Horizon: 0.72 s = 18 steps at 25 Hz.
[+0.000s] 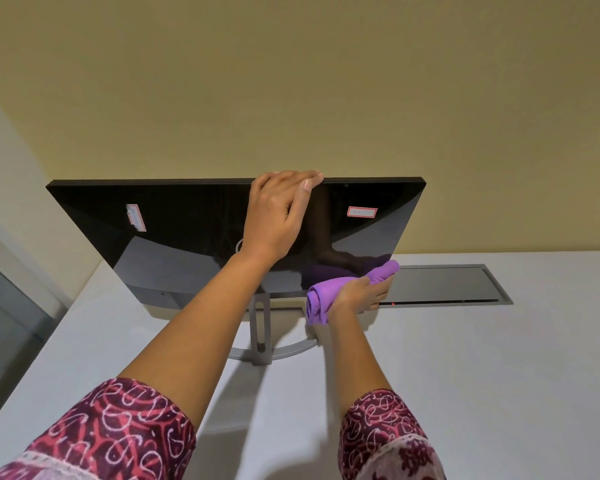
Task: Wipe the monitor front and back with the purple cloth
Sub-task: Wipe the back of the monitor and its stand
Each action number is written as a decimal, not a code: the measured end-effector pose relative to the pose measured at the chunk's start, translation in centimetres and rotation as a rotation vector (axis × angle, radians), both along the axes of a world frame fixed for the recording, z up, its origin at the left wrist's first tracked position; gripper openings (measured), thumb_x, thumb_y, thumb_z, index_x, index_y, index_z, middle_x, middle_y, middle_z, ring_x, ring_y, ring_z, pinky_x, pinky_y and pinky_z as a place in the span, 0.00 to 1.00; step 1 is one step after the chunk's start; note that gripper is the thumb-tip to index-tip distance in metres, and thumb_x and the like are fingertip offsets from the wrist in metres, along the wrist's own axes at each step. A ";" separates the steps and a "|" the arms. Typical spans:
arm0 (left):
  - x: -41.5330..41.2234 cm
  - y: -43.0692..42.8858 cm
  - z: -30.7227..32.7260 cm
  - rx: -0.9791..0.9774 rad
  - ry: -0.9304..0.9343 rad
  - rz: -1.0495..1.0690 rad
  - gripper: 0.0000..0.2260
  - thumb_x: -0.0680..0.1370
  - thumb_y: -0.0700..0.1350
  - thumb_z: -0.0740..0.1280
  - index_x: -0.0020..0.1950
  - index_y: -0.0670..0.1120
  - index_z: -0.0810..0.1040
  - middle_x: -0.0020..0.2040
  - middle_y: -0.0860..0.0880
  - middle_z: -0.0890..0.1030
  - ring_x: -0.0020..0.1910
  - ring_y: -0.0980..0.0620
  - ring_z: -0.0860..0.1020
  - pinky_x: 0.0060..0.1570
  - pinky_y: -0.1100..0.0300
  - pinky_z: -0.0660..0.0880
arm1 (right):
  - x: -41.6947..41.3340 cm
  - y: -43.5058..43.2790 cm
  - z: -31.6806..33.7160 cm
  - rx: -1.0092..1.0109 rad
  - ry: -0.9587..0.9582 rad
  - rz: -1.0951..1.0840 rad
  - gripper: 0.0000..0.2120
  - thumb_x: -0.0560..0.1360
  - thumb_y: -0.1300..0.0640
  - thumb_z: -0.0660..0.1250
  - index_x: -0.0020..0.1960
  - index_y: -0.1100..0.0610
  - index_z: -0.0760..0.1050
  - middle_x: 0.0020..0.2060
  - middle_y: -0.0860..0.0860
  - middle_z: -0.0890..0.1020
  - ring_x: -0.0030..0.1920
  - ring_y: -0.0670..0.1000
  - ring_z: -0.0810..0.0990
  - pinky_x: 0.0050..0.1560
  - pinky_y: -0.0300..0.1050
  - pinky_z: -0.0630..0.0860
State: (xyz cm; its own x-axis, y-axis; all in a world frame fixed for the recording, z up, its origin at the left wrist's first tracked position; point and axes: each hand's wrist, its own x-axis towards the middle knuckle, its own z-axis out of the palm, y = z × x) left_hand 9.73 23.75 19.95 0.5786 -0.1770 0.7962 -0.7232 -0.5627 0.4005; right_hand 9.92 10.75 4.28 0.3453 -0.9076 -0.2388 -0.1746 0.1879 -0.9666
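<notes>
Monitor (187, 237) stands on white desk (465, 375) on grey stand (260, 327), glossy back toward camera. Left grip (278, 209) has its fingers curled over the monitor's top edge. Right grip (361, 294) wraps the rolled purple cloth (326, 292), which is pressed to the lower back panel, right of the stand. Two stickers (136, 217) on the back. Grey hatch panel (444, 282) is set into the desk behind. Left forearm crosses the panel and covers part of it.
</notes>
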 end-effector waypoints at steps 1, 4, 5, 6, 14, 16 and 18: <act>0.0 -0.1 0.0 -0.005 0.000 0.004 0.20 0.82 0.49 0.50 0.57 0.48 0.82 0.56 0.54 0.81 0.58 0.58 0.75 0.61 0.68 0.56 | -0.3 0.0 -0.5 0.050 0.004 0.034 0.24 0.81 0.61 0.53 0.76 0.52 0.55 0.73 0.52 0.61 0.71 0.58 0.62 0.71 0.54 0.63; 0.0 -0.2 -0.1 -0.017 0.004 0.011 0.20 0.82 0.49 0.50 0.57 0.48 0.82 0.56 0.54 0.82 0.58 0.59 0.76 0.61 0.69 0.56 | -1.5 1.3 -1.6 0.118 0.063 0.133 0.24 0.82 0.56 0.53 0.76 0.49 0.52 0.73 0.53 0.62 0.69 0.60 0.66 0.69 0.56 0.65; 0.0 -0.2 -0.1 -0.021 0.007 0.012 0.20 0.82 0.49 0.50 0.57 0.48 0.82 0.56 0.55 0.82 0.58 0.59 0.76 0.61 0.69 0.56 | -2.0 2.2 -1.7 0.113 0.102 0.162 0.24 0.82 0.54 0.53 0.76 0.49 0.53 0.72 0.54 0.64 0.69 0.60 0.67 0.69 0.56 0.65; 0.0 -0.2 -0.1 -0.026 0.010 0.012 0.20 0.82 0.49 0.50 0.57 0.49 0.82 0.56 0.55 0.81 0.58 0.59 0.76 0.61 0.69 0.56 | -2.7 3.3 -1.8 0.083 0.135 0.194 0.23 0.81 0.53 0.54 0.75 0.50 0.54 0.71 0.54 0.66 0.68 0.59 0.69 0.69 0.56 0.66; -0.2 -0.1 -0.3 -0.013 -0.027 0.020 0.19 0.82 0.48 0.52 0.57 0.48 0.82 0.56 0.55 0.82 0.58 0.59 0.76 0.61 0.68 0.57 | -2.3 0.9 -1.9 -0.041 0.066 0.152 0.23 0.81 0.59 0.54 0.75 0.50 0.56 0.73 0.52 0.63 0.71 0.58 0.65 0.71 0.56 0.63; -0.1 0.0 -0.3 -0.013 -0.032 0.017 0.18 0.82 0.48 0.52 0.57 0.48 0.82 0.56 0.55 0.82 0.57 0.59 0.76 0.61 0.68 0.57 | -1.3 -1.7 -1.5 0.029 0.033 0.118 0.23 0.82 0.59 0.53 0.75 0.51 0.56 0.73 0.52 0.62 0.71 0.58 0.64 0.71 0.56 0.63; 0.0 -0.1 -0.2 -0.007 -0.039 0.022 0.18 0.82 0.48 0.52 0.56 0.48 0.82 0.56 0.55 0.82 0.57 0.58 0.76 0.60 0.68 0.57 | -1.4 -1.8 -0.9 0.054 0.052 0.120 0.23 0.82 0.58 0.53 0.76 0.51 0.55 0.73 0.52 0.62 0.71 0.58 0.65 0.70 0.56 0.64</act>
State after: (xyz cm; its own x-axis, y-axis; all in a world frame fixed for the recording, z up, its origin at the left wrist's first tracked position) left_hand 9.77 23.68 19.70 0.5509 -0.1588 0.8193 -0.7257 -0.5760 0.3763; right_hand 8.52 8.94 3.36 0.4370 -0.8458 -0.3061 -0.2482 0.2138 -0.9448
